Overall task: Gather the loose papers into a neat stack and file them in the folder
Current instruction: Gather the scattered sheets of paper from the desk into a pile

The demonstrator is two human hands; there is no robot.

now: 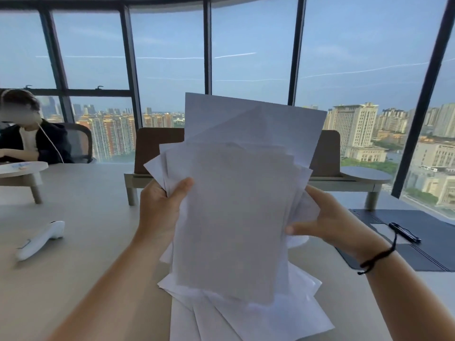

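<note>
2 hands: both are closed on the paper bundle [236,217], which is held upright in front of the chest, above the desk [81,232].
Left hand [161,210]: the left edge is pinched, thumb across the front sheet, fingers hidden behind.
Right hand [325,225]: the right edge is clamped, thumb tip on the front; the side grip leaves the bottom edges free to be tapped level.
Sheets: fanned and skewed, with corners sticking out top and bottom; 1 tall sheet rises above the rest. Not yet squared, judged from the offsets.
Lower edges: whether the desk is touched cannot be told.
Folder [418,244]: dark, laid open flat on the desk to the right, well apart from the bundle, probably kept ready for filing.
Pen [405,232]: rests on the folder; likely to be cleared before sheets are slid in.
Stage: gathering done, alignment pending.
</note>
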